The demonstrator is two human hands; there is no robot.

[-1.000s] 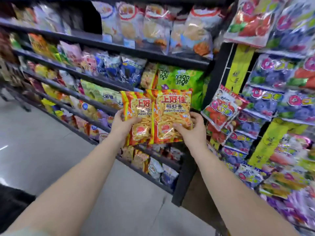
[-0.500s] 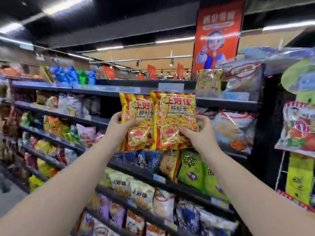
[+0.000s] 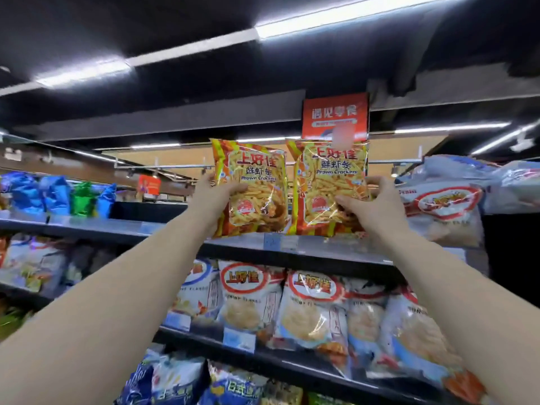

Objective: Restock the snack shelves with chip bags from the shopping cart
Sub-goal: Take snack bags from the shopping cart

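Hands are raised to the top shelf [image 3: 175,232] in the middle of the frame, each clamped on its own bag. The left hand [image 3: 214,197] grips the left prawn cracker bag [image 3: 254,182] by its left edge, thumb laid across the front. The right hand [image 3: 377,206] grips the right prawn cracker bag [image 3: 330,182] by its right edge, thumb also across the front. The hands are apart, with both bags between them.

The two yellow-and-orange bags stand upright, just beside each other, fronts toward the camera. Their lower edges are level with the shelf's front lip; whether they rest on the shelf cannot be told. A price tag [image 3: 280,242] sits on the lip below them.

At the right of the frame, on the same shelf, lies a large white bag [image 3: 444,211] with a red oval logo. At far left stand blue bags [image 3: 26,194] and a green bag [image 3: 83,197]. One shelf down, a row of white bags [image 3: 251,299] fills the lower centre. A red sign [image 3: 334,115] hangs above the right bag.
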